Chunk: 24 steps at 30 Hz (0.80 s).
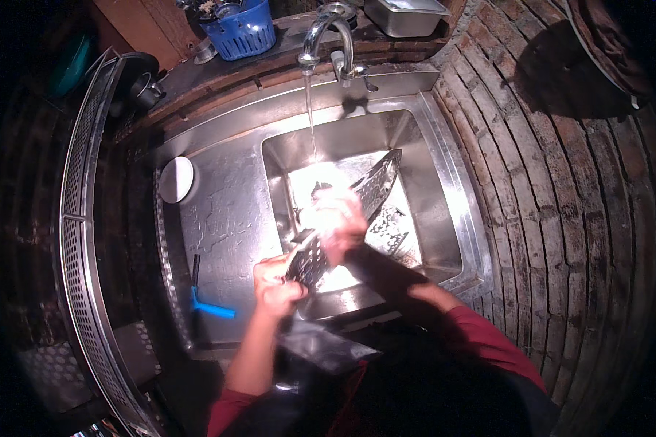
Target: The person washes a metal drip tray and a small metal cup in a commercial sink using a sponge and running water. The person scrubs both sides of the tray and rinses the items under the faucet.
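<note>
A dark perforated metal piece (309, 265) slants across the near left part of the stainless steel sink (339, 300). My left hand (279, 287) grips its near end, by the sink's left edge. Blurred and overexposed, my right hand (341, 218) is over the upper part of that piece; whether its fingers hold anything cannot be told. Beyond it, a long dark perforated metal piece (380, 183) leans toward the basin's far right corner, its near end hidden behind my right hand. Water runs from the chrome faucet (331, 33) into the basin.
A white round dish (177, 179) and a blue-handled squeegee-like tool (213, 310) lie on the left drainboard (224, 218). Behind the sink, a ledge carries a blue plastic basket (243, 33) and a steel container (404, 16). A perforated metal rack (82, 218) stands left, a brick wall (557, 218) right.
</note>
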{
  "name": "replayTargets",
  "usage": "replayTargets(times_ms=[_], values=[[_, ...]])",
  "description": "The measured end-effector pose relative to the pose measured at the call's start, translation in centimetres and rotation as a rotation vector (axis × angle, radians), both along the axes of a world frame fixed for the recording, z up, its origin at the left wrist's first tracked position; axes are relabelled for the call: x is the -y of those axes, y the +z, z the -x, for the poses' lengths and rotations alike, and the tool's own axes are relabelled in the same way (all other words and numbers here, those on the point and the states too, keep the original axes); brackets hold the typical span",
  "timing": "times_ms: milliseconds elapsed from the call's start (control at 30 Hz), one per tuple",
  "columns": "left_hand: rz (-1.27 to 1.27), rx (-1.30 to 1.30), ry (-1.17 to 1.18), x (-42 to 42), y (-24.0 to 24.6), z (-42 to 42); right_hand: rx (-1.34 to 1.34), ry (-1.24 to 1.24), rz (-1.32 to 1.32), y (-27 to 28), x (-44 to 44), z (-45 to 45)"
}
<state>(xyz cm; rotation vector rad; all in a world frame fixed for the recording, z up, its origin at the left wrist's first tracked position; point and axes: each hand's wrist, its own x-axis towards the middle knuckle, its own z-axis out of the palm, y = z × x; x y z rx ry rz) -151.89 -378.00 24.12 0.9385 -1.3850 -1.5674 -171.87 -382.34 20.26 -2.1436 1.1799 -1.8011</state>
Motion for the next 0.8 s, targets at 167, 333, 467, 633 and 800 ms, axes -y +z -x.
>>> replayTargets(times_ms=[167, 333, 467, 633, 800], values=[[-0.096, -0.199, 0.064, -2.0, 5.4, -1.2, 0.013, -0.241, -0.051, -5.2, 3.9, 9.9], [-0.128, -0.440, 0.049, -1.7, 7.4, -2.9, 0.055, -0.506, -0.331, -10.3, 4.4, 15.4], [-0.234, -0.484, 0.097, -1.1, 5.8, -2.6, 0.050, -0.231, -0.341, -7.2, 3.0, 9.5], [-0.249, -0.493, 0.116, -1.1, 5.7, -2.5, -0.227, 0.003, -0.312, 1.0, 0.9, 6.0], [-0.337, -0.585, 0.178, -1.1, 7.7, -3.0, -0.133, -0.447, -0.418, -8.0, 3.9, 16.9]])
